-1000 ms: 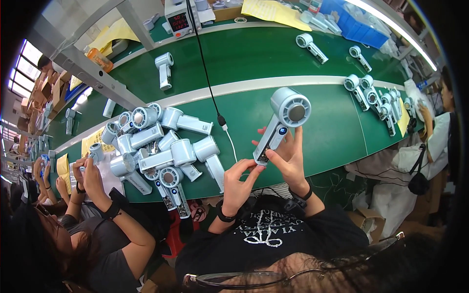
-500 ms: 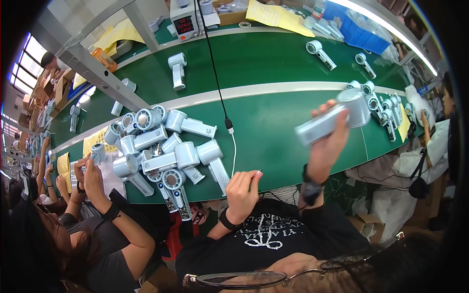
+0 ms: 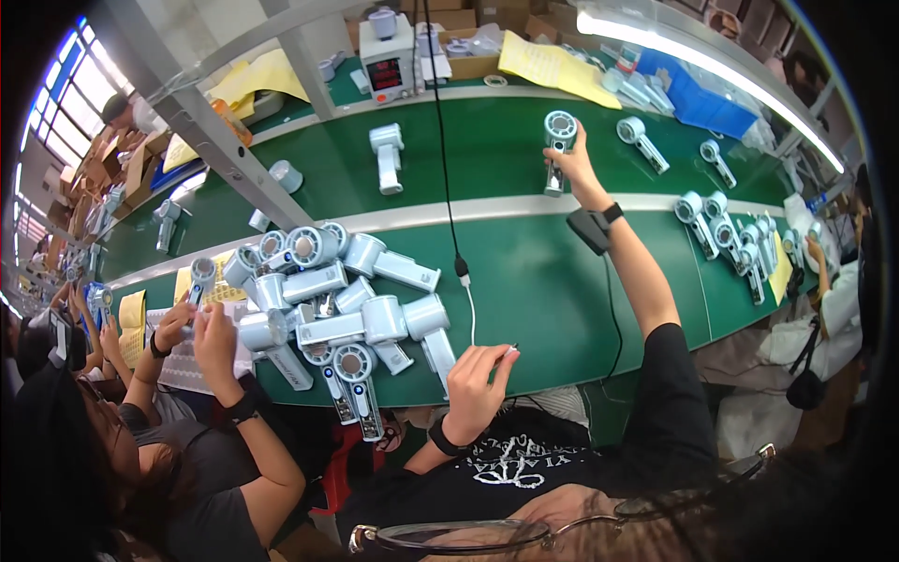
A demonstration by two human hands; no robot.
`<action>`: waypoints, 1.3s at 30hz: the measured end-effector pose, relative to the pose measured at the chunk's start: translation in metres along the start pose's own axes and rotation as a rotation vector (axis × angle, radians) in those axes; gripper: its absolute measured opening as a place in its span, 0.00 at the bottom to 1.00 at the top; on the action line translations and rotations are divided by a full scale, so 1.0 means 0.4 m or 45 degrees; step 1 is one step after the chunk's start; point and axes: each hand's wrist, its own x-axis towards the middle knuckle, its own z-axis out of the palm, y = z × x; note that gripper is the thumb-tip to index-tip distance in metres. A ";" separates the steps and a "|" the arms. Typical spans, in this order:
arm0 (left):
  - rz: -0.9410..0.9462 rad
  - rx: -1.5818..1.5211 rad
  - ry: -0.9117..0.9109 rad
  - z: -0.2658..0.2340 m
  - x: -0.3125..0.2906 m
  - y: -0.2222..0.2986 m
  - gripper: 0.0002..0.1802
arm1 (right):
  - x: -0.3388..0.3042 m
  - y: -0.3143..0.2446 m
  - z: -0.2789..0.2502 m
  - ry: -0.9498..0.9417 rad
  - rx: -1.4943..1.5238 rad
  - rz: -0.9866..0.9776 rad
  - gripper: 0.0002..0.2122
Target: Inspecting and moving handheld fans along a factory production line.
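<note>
My right hand (image 3: 581, 169) reaches out over the far green strip, its fingers closed round the handle of a pale blue handheld fan (image 3: 560, 126). The fan is upright, its round grille facing up toward me. Closer in, my left hand (image 3: 478, 389) pinches the end of a white cable (image 3: 471, 314), and a small tip pokes out past the fingers. That cable joins a black hanging cord (image 3: 446, 169) at a connector above the table. To the left of my left hand lies a heap of similar fans (image 3: 342, 314), several with the handle's inside exposed.
At the back stands a bench meter with a red display (image 3: 389, 66), near a blue bin (image 3: 702, 98). More fans (image 3: 641, 145) lie along the far strip and in a right-hand cluster (image 3: 721, 229). A grey post (image 3: 229, 155) rises at left, where a co-worker's hands (image 3: 211, 337) hold a fan.
My right hand has carried the fan away from me to the far strip, turning it grille up. My left hand keeps its pinch on the cable. The whole view has shifted slightly.
</note>
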 end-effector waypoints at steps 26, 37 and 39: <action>-0.064 -0.022 0.087 -0.041 0.045 -0.011 0.06 | -0.030 0.130 0.418 -0.313 -1.051 -0.512 0.31; -0.050 -0.209 -0.061 0.017 0.036 0.014 0.05 | -0.454 -0.064 0.031 -0.354 0.166 0.017 0.25; -0.043 -0.235 -0.082 0.032 0.035 0.025 0.05 | -0.522 -0.079 0.027 -0.348 0.273 0.051 0.24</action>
